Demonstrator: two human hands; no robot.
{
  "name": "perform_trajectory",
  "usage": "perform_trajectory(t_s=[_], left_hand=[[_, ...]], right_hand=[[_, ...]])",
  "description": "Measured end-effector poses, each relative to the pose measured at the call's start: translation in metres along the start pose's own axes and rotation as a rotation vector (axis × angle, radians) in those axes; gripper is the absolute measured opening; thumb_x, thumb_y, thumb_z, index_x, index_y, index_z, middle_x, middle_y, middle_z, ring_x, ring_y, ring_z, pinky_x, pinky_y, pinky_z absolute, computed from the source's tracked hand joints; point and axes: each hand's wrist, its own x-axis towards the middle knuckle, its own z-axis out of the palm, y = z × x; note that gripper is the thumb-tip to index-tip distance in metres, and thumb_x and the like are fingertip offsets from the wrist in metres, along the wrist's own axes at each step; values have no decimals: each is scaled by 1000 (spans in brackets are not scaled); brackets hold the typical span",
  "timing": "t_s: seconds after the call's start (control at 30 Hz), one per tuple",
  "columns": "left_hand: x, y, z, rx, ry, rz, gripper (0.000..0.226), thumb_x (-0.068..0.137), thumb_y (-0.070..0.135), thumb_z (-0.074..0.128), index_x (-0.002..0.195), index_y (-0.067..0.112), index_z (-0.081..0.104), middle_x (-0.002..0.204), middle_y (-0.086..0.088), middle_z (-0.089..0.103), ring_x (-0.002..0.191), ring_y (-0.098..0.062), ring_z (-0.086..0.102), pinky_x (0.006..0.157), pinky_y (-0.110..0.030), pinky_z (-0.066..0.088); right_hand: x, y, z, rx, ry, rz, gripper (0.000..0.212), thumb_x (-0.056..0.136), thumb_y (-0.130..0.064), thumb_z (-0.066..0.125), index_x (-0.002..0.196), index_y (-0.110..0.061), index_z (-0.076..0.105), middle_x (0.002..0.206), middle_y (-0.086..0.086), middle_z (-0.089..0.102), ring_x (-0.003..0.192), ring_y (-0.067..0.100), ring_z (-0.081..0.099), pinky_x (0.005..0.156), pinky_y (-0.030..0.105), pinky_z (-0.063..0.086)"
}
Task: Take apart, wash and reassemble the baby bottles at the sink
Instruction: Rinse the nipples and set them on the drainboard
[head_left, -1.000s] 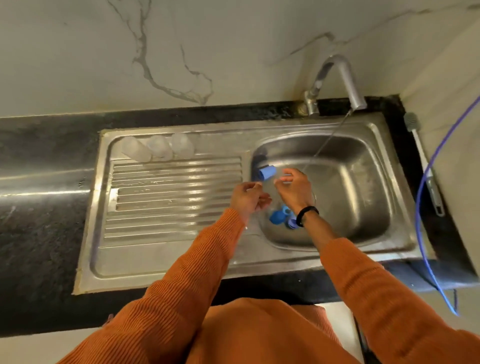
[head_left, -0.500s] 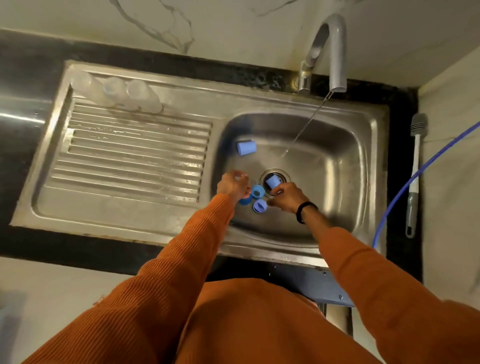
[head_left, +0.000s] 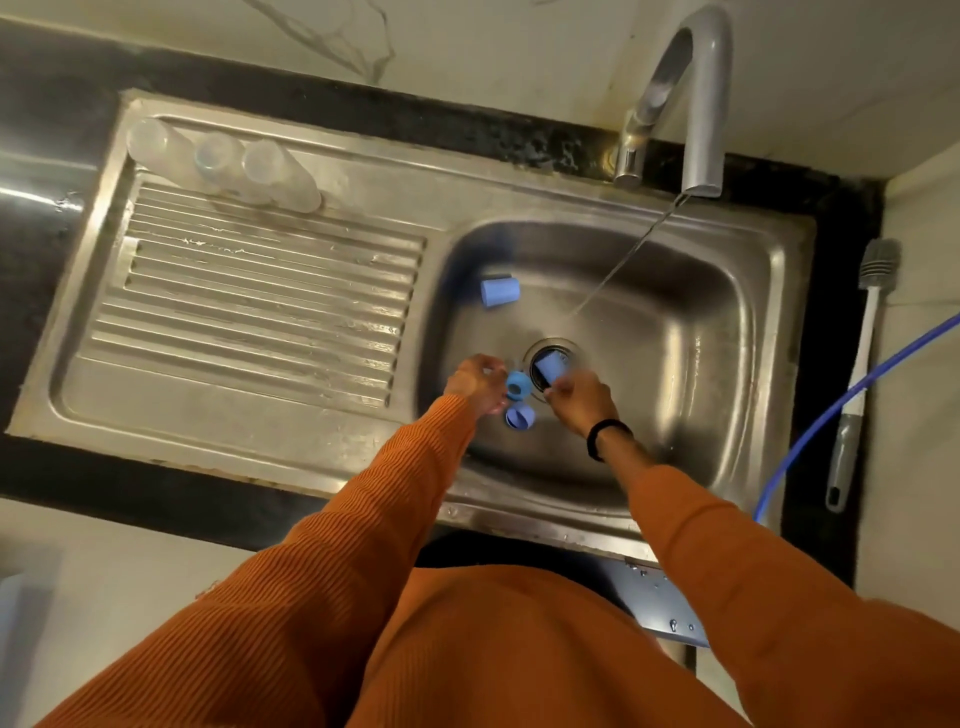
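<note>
Clear bottle bodies (head_left: 223, 163) are lying along the drainboard's back-left corner. A second ago both hands were raised under the tap (head_left: 691, 98); now they are working low at the basin's floor. The left hand (head_left: 475, 382) is pinching a blue collar (head_left: 517, 385), another ring (head_left: 519, 417) lying beside. The right hand (head_left: 579, 400) is gripping a blue cap (head_left: 549, 366) over the drain, so rinsing is likely next.

Three clear bottles (head_left: 223, 163) on drainboard; blue caps (head_left: 500, 292) in basin.
</note>
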Motion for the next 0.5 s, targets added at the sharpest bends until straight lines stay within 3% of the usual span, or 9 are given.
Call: perform_trajectory(t_s=[0.1, 0.17, 0.27, 0.37, 0.5], left_hand=[[3, 1, 1, 12, -25, -5, 29, 105, 20, 56, 133, 12, 60, 119, -24, 70, 98, -36, 74, 91, -49, 62], [5, -1, -2, -5, -27, -18, 30, 105, 20, 55, 133, 12, 60, 116, -24, 71, 94, -34, 73, 90, -49, 62], [6, -4, -13, 1, 2, -24, 28, 105, 21, 54, 131, 11, 61, 116, -24, 71, 94, -32, 73, 90, -47, 62], [9, -4, -21, 90, 52, 8, 32, 106, 16, 50, 135, 5, 60, 125, -25, 68, 111, -40, 70, 97, -51, 59], [9, -4, -19, 257, 42, 6, 32, 106, 14, 49, 134, 6, 62, 127, -22, 67, 116, -38, 67, 104, -48, 54]], right_hand=[[12, 0, -9, -89, -25, -77, 35, 95, -16, 69, 129, -8, 70, 137, 18, 63, 126, 33, 60, 109, 37, 48], [19, -2, -8, -178, -76, -76, 38, 97, -19, 66, 134, -13, 68, 145, 19, 52, 132, 37, 53, 115, 41, 43], [19, -7, -4, -205, -19, -62, 29, 98, -15, 62, 124, -12, 72, 138, 20, 52, 125, 39, 55, 109, 43, 47], [12, -11, 4, -114, 35, -94, 18, 93, -5, 57, 92, 0, 74, 102, 20, 70, 98, 38, 68, 85, 45, 58], [3, -17, 19, -9, 61, -155, 16, 95, -8, 62, 104, 1, 72, 104, 18, 73, 98, 33, 68, 89, 47, 58]])
